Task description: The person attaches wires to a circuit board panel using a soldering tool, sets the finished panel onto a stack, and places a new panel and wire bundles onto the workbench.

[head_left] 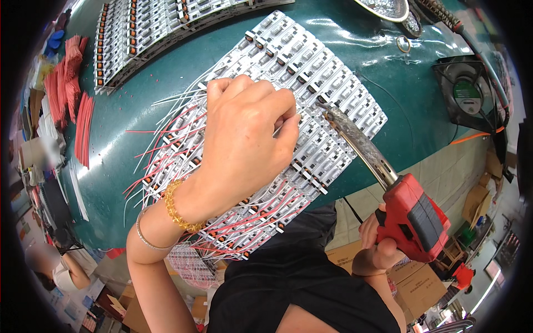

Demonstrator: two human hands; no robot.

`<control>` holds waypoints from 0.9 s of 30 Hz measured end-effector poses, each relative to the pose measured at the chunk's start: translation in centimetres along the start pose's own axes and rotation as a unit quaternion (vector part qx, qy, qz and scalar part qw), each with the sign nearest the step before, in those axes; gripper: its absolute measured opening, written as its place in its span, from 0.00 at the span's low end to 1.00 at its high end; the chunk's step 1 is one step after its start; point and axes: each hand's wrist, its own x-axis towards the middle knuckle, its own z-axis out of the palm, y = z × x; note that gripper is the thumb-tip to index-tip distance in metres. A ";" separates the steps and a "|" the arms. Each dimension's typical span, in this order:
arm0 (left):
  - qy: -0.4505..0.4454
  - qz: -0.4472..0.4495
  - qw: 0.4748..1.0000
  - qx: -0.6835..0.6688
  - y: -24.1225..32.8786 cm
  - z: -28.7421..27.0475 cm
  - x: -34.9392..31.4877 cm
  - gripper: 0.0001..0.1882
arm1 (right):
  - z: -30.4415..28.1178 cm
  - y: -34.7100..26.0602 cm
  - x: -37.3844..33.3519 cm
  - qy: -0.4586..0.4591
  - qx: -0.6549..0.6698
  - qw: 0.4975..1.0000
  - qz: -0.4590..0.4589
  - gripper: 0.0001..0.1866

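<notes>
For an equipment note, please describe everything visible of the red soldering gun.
The soldering gun has a red, plastic-looking body with a dark side panel and a slotted, discoloured metal barrel ending in a dark tip. Gripped by the right hand, it points to the upper left, over the circuit boards; tip contact is unclear.

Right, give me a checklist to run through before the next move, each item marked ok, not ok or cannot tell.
1. Red and black soldering gun held by its handle in the right hand: ok.
2. Dark metal tip apart from the bare left hand: ok, but the visible gap is small.
3. Tip touching the flat whitish circuit-board panel: cannot tell.
4. Left fingers pinching a wire: cannot tell, since the hand hides what is under it.
5. Thin red and white wires lying tidy: not ok, they splay loosely over the panel's edge.
6. Black square fan running: cannot tell.
</notes>
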 end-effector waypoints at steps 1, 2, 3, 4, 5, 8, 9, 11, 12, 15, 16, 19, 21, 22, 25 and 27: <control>0.003 -0.002 1.000 0.002 -0.1 0.0 -0.1 0.07 | 0.8 -0.1 0.4 -0.022 -0.016 0.998 -0.054 0.37; 0.009 0.001 1.000 -0.003 -0.2 0.0 -0.1 0.07 | 1.3 -0.2 0.7 -0.045 -0.031 0.993 -0.108 0.43; 0.016 0.003 1.000 -0.006 -0.4 0.1 -0.2 0.07 | 1.3 0.0 0.7 -0.052 -0.030 0.992 -0.110 0.43; 0.025 -0.004 1.000 0.001 -0.4 -0.1 -0.3 0.07 | 1.2 0.0 0.8 -0.062 0.008 0.993 -0.098 0.42; 0.021 -0.003 1.000 -0.003 -0.5 -0.3 -0.3 0.06 | 1.4 0.0 1.0 -0.074 0.048 0.992 -0.086 0.41; 0.050 0.024 0.998 0.006 -0.3 -0.4 -1.2 0.04 | 3.8 -1.7 1.7 -0.122 -0.022 0.975 -0.186 0.41; 0.071 0.062 0.995 -0.013 -0.6 -1.3 -1.6 0.04 | 3.3 -1.6 1.9 -0.139 0.005 0.971 -0.196 0.41; 0.050 0.041 0.995 0.077 -1.7 -5.0 -3.1 0.07 | 3.4 -2.7 1.7 -0.125 0.035 0.977 -0.167 0.43; 0.102 0.011 0.982 0.160 -3.6 -6.9 -4.2 0.08 | 3.4 -2.8 1.9 -0.139 0.044 0.975 -0.166 0.43; 0.144 -0.156 0.899 0.384 -10.5 -13.3 -8.4 0.13 | 3.6 -2.6 2.2 -0.148 0.027 0.971 -0.187 0.41; 0.142 -0.191 0.862 0.447 -13.4 -15.7 -10.7 0.15 | 3.8 -2.6 2.3 -0.157 0.032 0.968 -0.196 0.37; 0.054 -0.413 0.726 0.547 -17.4 -21.2 -16.5 0.18 | 4.0 -2.7 2.6 -0.173 0.042 0.960 -0.215 0.32; 0.011 -0.488 0.670 0.559 -18.8 -23.1 -20.0 0.18 | 4.0 -2.4 2.4 -0.173 0.060 0.961 -0.207 0.31; 0.011 -0.489 0.669 0.559 -20.3 -24.4 -22.5 0.18 | 4.1 -2.5 2.4 -0.173 0.061 0.961 -0.206 0.31; 0.030 -0.468 0.755 0.459 -23.4 -25.2 -26.2 0.13 | 4.6 -2.9 2.2 -0.178 0.041 0.961 -0.206 0.30; 0.074 -0.438 0.777 0.446 -23.0 -24.9 -25.8 0.10 | 4.5 -3.2 1.9 -0.165 0.030 0.970 -0.176 0.36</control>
